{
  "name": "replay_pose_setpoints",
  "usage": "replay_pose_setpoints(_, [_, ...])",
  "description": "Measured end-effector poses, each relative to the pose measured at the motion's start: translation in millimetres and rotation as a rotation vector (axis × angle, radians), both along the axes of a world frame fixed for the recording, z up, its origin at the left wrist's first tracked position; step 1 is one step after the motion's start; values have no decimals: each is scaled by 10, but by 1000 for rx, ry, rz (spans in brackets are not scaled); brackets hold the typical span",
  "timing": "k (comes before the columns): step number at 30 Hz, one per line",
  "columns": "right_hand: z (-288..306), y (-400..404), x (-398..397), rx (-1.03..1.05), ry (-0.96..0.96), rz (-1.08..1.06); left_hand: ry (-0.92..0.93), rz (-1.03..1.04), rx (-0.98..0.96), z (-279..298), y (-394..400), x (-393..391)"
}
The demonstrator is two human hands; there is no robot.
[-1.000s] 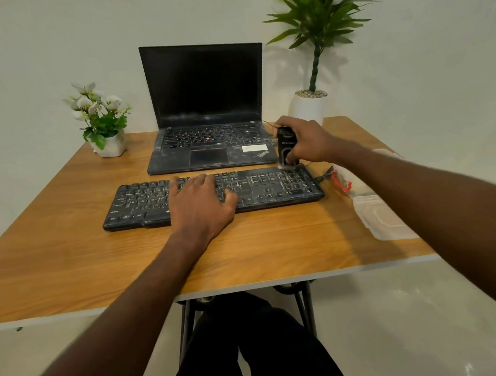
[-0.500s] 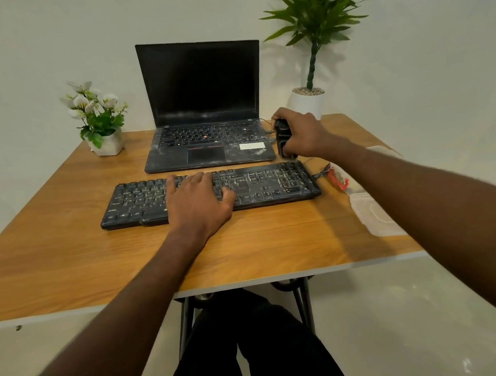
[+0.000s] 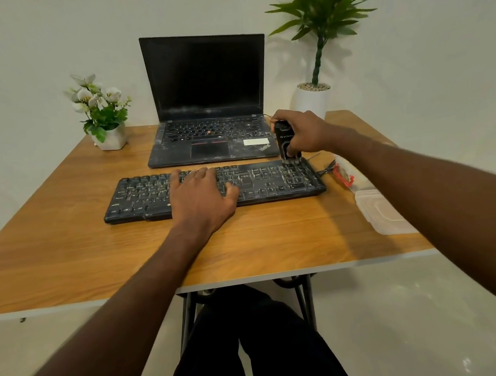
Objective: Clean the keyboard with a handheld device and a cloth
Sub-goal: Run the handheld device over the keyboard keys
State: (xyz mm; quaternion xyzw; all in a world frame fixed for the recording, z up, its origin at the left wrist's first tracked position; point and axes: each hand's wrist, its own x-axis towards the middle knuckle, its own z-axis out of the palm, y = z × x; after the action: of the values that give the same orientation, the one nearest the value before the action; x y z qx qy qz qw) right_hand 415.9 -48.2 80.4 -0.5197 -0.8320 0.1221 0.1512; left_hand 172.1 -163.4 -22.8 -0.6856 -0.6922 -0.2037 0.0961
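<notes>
The keyboard (image 3: 213,188) lies flat on the desk (image 3: 65,251), its long axis running from the left edge toward the right edge, parallel to the front edge and just in front of the open laptop (image 3: 206,101). The right hand (image 3: 303,132) has its fingers curled round a small black handheld device (image 3: 286,141), held upright with its lower end touching the keyboard's far right corner, over the number pad. From that nozzle, almost all of the keyboard stretches away to the left, so I judge the coming move to be a sweep leftward along the long axis, row by row, with short steps toward the front edge.

The left hand (image 3: 203,196) rests flat on the middle keys, fingers straight and spread, thumb out to the right, pressing the board down. It sits squarely in the path of any leftward sweep and will probably have to shift toward the left end as the device nears it.

The right hand is the nearer one to the dusty right end. No cloth can be picked out with certainty; pale items and a clear lid (image 3: 385,214) lie by the desk's right edge, partly hidden by the right forearm.
</notes>
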Motion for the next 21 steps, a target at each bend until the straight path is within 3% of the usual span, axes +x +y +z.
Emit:
replay_pose_setpoints(4, [83,-7,-17,-60,-16,46,-1,-1,6,-2,7,-1])
replay_pose_setpoints(7, [71,-18,-11,59,-59,6,2,0,12,1,5,0])
replay_pose_setpoints(11, [-2,-39,-25,21,81,42,-9,-3,15,-2,3,-12])
replay_pose_setpoints(17, [59,-57,181,96,-121,-104,-22,3,-3,11,-7,-11])
replay_pose_setpoints(21, [18,-103,165,96,56,-144,-14,5,-5,12,-15,-5])
